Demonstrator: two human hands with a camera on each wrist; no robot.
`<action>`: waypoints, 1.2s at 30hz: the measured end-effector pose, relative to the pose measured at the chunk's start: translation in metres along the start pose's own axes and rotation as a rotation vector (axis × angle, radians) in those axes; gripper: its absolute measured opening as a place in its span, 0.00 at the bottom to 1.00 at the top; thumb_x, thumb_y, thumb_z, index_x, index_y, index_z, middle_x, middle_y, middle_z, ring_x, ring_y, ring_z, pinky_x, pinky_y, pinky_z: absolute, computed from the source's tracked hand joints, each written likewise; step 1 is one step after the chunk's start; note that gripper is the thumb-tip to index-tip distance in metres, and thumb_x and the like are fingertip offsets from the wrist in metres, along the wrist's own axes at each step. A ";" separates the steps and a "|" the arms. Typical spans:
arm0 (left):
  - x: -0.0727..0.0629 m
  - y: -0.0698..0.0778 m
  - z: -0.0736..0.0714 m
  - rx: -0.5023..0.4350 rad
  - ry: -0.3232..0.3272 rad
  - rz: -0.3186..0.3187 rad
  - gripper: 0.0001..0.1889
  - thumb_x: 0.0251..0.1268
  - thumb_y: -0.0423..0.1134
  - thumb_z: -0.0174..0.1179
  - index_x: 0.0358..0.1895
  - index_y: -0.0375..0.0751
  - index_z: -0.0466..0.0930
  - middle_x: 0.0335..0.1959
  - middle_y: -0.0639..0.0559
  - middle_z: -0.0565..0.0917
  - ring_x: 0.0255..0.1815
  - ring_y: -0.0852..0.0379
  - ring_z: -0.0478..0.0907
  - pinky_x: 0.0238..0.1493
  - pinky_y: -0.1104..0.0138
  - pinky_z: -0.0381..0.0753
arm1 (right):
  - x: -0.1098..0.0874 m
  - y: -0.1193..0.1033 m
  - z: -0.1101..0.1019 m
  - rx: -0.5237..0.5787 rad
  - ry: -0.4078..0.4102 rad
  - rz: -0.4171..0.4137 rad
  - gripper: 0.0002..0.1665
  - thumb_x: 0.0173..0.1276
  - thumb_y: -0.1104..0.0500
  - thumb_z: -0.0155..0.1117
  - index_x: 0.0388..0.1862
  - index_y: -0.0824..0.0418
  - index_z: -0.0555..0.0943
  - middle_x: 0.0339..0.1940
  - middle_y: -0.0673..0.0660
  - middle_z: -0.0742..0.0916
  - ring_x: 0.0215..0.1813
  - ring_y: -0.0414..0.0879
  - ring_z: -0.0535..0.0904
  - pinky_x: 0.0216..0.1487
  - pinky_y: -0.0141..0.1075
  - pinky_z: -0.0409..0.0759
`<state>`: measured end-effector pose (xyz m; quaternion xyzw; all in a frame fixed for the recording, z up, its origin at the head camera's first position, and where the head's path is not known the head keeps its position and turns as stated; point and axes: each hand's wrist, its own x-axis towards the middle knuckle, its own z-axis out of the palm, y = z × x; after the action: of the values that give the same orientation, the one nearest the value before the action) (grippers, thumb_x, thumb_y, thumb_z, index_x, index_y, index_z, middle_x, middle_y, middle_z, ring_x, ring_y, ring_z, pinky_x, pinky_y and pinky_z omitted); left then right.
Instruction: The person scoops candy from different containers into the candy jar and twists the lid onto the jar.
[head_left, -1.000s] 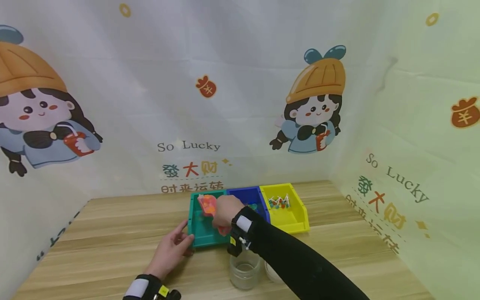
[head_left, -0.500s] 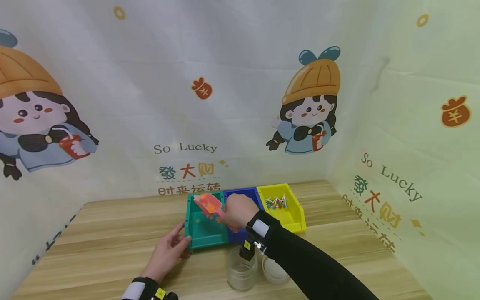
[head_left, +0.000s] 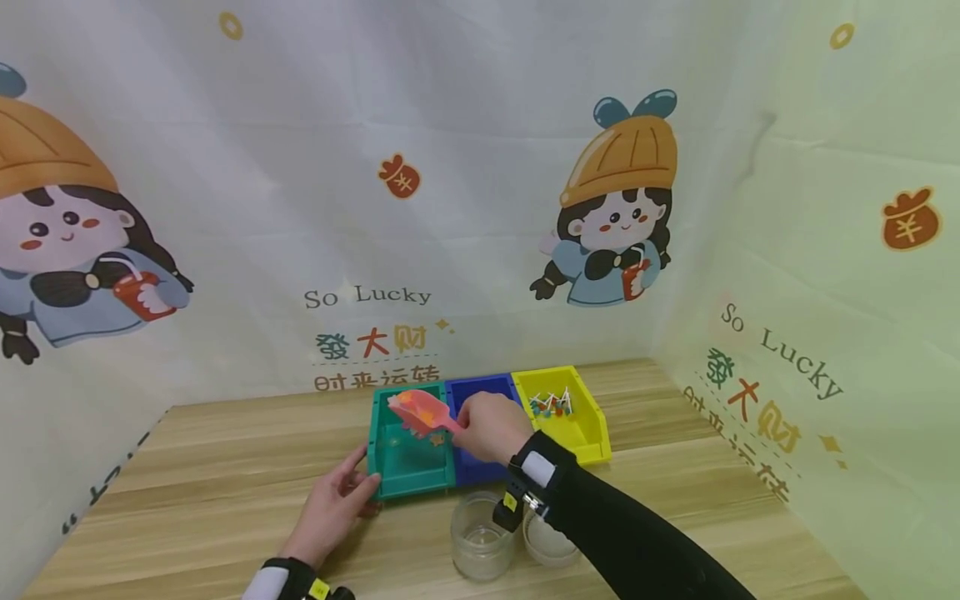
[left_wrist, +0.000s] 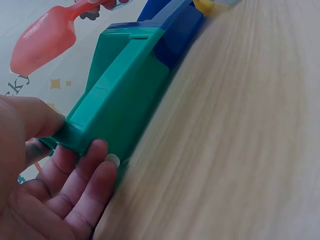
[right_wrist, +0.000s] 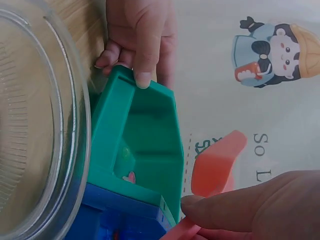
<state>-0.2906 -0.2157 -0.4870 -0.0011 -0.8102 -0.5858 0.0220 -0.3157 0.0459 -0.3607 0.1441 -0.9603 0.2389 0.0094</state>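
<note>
My right hand (head_left: 493,427) grips the handle of a pink scoop (head_left: 414,410) over the teal-green bin (head_left: 416,482). Small orange and yellow pieces lie in the scoop's bowl in the head view. Beneath it, a few little pieces show in the bin, among them a pink one (right_wrist: 130,177) in the right wrist view. My left hand (head_left: 330,510) holds the bin's near left corner, thumb (left_wrist: 42,117) on the rim and fingers curled against the outer wall. The scoop's handle end is hidden inside my right hand.
A blue bin (head_left: 476,472) and a yellow bin (head_left: 581,437) adjoin the green one. White sticks with coloured heads (head_left: 551,403) lie in the yellow bin. A clear jar (head_left: 482,546) stands in front, beside a round whitish lid (head_left: 550,542). A printed cloth (head_left: 480,250) hangs behind.
My right hand has shifted right with the scoop, whose bowl has swung to point left, showing more of its contents. My left hand keeps its hold on the bin.
</note>
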 end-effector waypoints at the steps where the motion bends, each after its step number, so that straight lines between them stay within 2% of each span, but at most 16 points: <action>1: 0.000 -0.001 0.000 -0.003 0.001 0.000 0.36 0.84 0.37 0.62 0.87 0.35 0.60 0.45 0.41 0.86 0.38 0.52 0.90 0.42 0.64 0.93 | 0.000 0.001 0.000 0.004 0.004 -0.001 0.10 0.73 0.54 0.78 0.34 0.57 0.88 0.25 0.50 0.84 0.28 0.47 0.77 0.28 0.33 0.70; 9: 0.001 -0.005 0.002 0.007 -0.001 0.006 0.34 0.84 0.37 0.62 0.86 0.34 0.62 0.46 0.40 0.88 0.38 0.52 0.89 0.42 0.65 0.93 | -0.006 0.013 -0.001 0.037 0.038 -0.008 0.09 0.74 0.53 0.77 0.38 0.56 0.90 0.28 0.50 0.85 0.30 0.47 0.77 0.30 0.35 0.70; 18: -0.001 -0.001 0.003 0.017 0.017 -0.006 0.34 0.83 0.38 0.63 0.86 0.35 0.63 0.50 0.37 0.87 0.38 0.52 0.90 0.42 0.66 0.93 | -0.013 0.025 -0.009 0.084 0.058 0.001 0.08 0.76 0.54 0.75 0.46 0.58 0.91 0.35 0.52 0.88 0.36 0.48 0.79 0.37 0.36 0.77; 24: -0.004 0.004 -0.002 0.085 0.036 -0.013 0.32 0.83 0.39 0.63 0.83 0.36 0.67 0.56 0.34 0.84 0.44 0.52 0.89 0.42 0.65 0.93 | -0.020 0.033 -0.018 0.116 0.087 -0.012 0.09 0.77 0.55 0.75 0.49 0.58 0.91 0.36 0.53 0.88 0.37 0.48 0.79 0.39 0.36 0.79; 27: -0.006 0.008 -0.006 0.138 0.066 -0.006 0.29 0.83 0.41 0.63 0.80 0.36 0.72 0.59 0.34 0.83 0.46 0.54 0.87 0.40 0.67 0.91 | -0.024 0.035 -0.023 0.132 0.101 -0.019 0.09 0.77 0.55 0.75 0.49 0.59 0.91 0.35 0.53 0.87 0.37 0.48 0.78 0.39 0.36 0.78; 29: -0.007 0.012 -0.009 0.146 0.105 -0.005 0.27 0.83 0.43 0.63 0.76 0.35 0.74 0.58 0.36 0.82 0.44 0.57 0.85 0.40 0.70 0.88 | -0.026 0.036 -0.027 0.144 0.112 -0.028 0.09 0.77 0.56 0.75 0.48 0.59 0.91 0.35 0.53 0.87 0.37 0.48 0.78 0.38 0.37 0.77; 33: -0.012 0.023 -0.012 0.095 0.198 0.002 0.21 0.83 0.42 0.62 0.67 0.30 0.75 0.49 0.44 0.80 0.36 0.63 0.79 0.37 0.72 0.85 | -0.031 0.041 -0.032 0.175 0.121 -0.031 0.08 0.77 0.57 0.75 0.48 0.60 0.91 0.35 0.53 0.87 0.36 0.48 0.78 0.38 0.36 0.77; 36: -0.018 0.032 -0.012 0.046 0.228 0.009 0.18 0.84 0.41 0.61 0.63 0.30 0.75 0.45 0.49 0.80 0.34 0.65 0.78 0.37 0.73 0.85 | -0.034 0.045 -0.036 0.179 0.133 -0.037 0.08 0.76 0.57 0.75 0.47 0.60 0.91 0.34 0.52 0.87 0.35 0.47 0.78 0.36 0.34 0.76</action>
<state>-0.2718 -0.2171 -0.4534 0.0625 -0.8156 -0.5634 0.1164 -0.2975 0.1102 -0.3526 0.1457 -0.9295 0.3325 0.0645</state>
